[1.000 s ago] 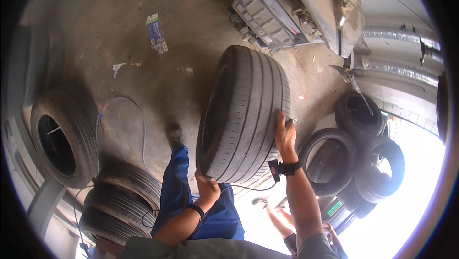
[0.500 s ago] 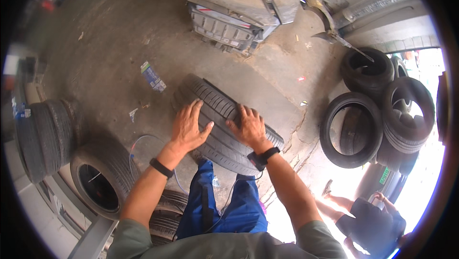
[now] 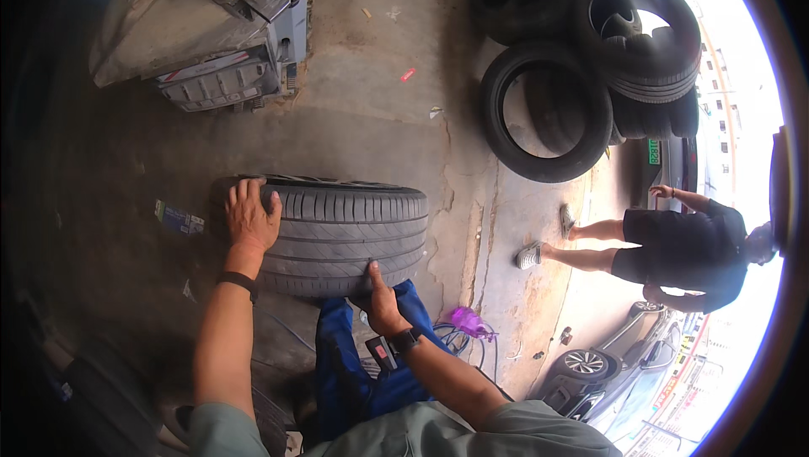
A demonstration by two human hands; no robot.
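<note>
A large black tyre [image 3: 341, 239] fills the middle, its tread facing up and part of its rim showing along the far edge. My left hand [image 3: 251, 217] grips the tyre's far left corner, fingers curved over the edge. My right hand [image 3: 385, 305] holds the near edge, thumb on the tread, other fingers mostly hidden underneath. Below it are my blue-trousered legs and a small black device [image 3: 381, 354] near my right wrist.
A dusty machine [image 3: 160, 14] stands upper left; stacked tyres [image 3: 543, 169] lie upper right. A person [image 3: 683, 246] in dark clothes is walking on the right, near a parked car [image 3: 602, 347]. A purple bag [image 3: 470, 320] and hoses lie beside my legs. A cardboard piece [image 3: 177, 217] is left.
My view has swung right. The tyre has turned to lie crosswise, tread up. My left hand moved to its far corner, my right to the near edge. The other person shows more fully.
</note>
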